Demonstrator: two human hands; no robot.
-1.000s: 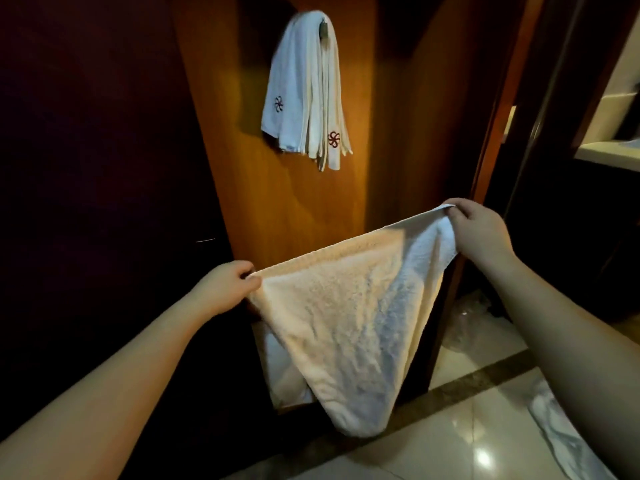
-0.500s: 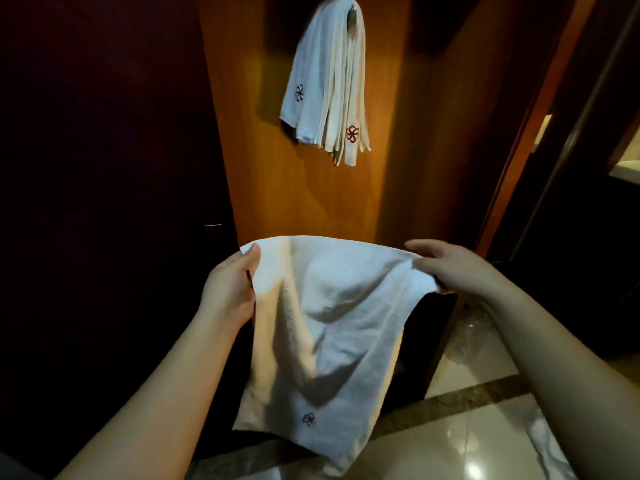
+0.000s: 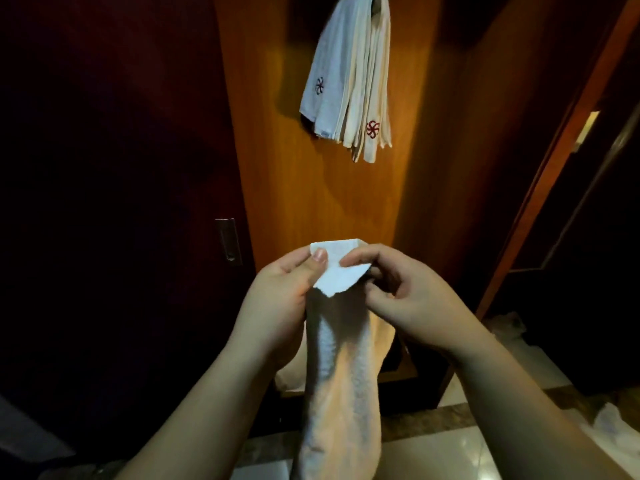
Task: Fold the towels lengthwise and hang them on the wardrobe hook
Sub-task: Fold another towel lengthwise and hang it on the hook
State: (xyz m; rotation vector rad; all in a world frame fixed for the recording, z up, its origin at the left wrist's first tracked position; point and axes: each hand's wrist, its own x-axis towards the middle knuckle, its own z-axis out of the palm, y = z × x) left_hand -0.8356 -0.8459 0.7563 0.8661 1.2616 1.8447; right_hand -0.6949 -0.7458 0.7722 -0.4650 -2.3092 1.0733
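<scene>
Tall orange-lit wardrobe panel (image 3: 311,188) straight ahead, dark door to its left with a recessed metal pull (image 3: 228,240) near that door's right edge. High on the panel, near its top edge, a bunch of hung towels (image 3: 349,81) draped over the wardrobe hook (image 3: 375,1), barely visible at the frame's top. Below, in the hands, the white towel (image 3: 341,358), now gathered into one narrow strip hanging straight down toward the pale floor; half a second ago spread wide between two separated hands. Top corners brought together, so probably the lengthwise fold just made and hanging next. Left hand (image 3: 277,303) raised, thumb pressed on the folded top edge, pinching the towel. Right hand (image 3: 412,299) just beside it, fingertips (image 3: 349,261) curled onto the same edge, pinching too, both forearms angled up and inward. More pale cloth (image 3: 613,424) low at the floor's right edge.
</scene>
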